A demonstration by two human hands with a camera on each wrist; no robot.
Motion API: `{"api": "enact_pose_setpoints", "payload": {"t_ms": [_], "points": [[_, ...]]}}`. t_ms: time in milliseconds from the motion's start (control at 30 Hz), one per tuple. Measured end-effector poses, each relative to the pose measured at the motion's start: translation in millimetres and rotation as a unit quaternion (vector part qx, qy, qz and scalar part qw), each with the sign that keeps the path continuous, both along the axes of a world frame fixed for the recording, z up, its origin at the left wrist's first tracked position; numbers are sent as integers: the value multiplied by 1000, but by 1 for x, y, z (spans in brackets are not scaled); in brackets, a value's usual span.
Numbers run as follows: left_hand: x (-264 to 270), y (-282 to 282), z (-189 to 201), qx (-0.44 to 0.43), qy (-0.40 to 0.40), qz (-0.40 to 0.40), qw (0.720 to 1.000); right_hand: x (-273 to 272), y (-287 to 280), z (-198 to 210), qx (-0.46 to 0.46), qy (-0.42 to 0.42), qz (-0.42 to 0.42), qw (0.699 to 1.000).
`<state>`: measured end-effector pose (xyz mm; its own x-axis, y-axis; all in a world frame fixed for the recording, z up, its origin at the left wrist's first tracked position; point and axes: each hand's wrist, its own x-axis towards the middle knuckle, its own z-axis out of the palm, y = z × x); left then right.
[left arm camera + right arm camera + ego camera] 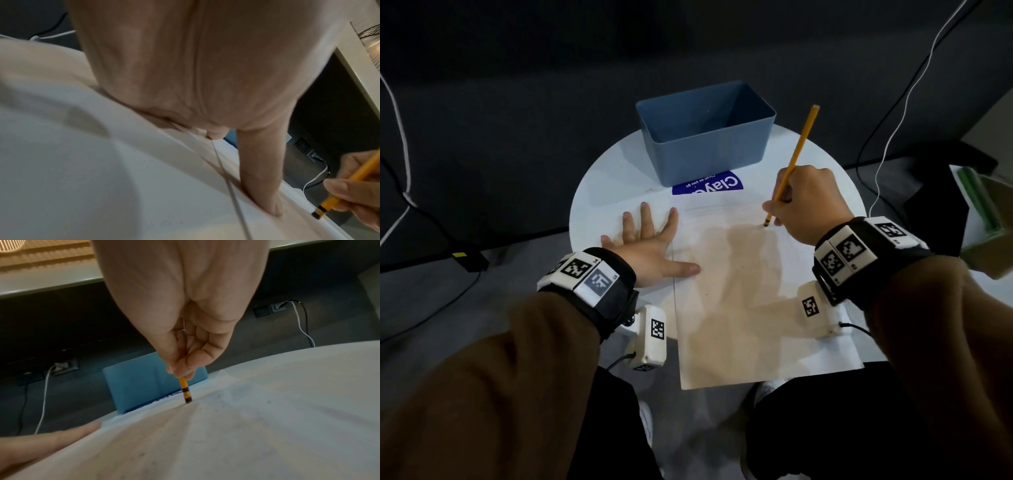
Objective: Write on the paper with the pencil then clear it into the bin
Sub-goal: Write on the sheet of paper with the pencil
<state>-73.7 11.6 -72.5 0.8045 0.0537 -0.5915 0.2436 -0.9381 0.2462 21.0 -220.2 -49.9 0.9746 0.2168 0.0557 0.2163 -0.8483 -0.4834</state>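
Writing step in hand, with the bin not yet used

The pencil (792, 164) is pinched in the right hand (808, 202), its banded end touching the paper (739, 291); the paper is pressed flat by the left hand (650, 246), fingers spread. The bin (705, 133), just beyond the paper, looks empty. Next, marks are judged needed before clearing.

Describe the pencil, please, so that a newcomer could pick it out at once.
On the round white table, a paper sheet lies before the blue bin. The pencil is the slim yellow stick in the right hand, its black-banded end on the paper.
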Motion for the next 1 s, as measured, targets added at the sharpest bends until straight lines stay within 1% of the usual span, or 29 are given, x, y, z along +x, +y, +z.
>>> {"api": "enact_pose_setpoints", "payload": {"t_ms": [100,233,433,533,633,833,900,1000], "points": [[0,0,0,1,-1,-2,1000,-2,11,3,14,-10,13,1000],[0,-2,1,3,-1,1,1000,-8,32,-5,22,0,46,999],[0,-1,1,1,2,1,1000,0,-5,4,-8,-6,-5,1000],[0,-1,0,1,4,-1,1000,-1,-3,4,9,-7,4,1000],[1,-1,1,2,5,-2,1000,-3,4,-1,-4,-6,29,1000],[0,-1,0,7,4,-1,1000,4,-19,4,-8,-1,-19,1000],[1,-1,0,4,5,0,1000,4,-16,7,4,-7,-12,1000],[1,-1,1,4,2,0,1000,1,0,3,13,-8,23,1000]]}}
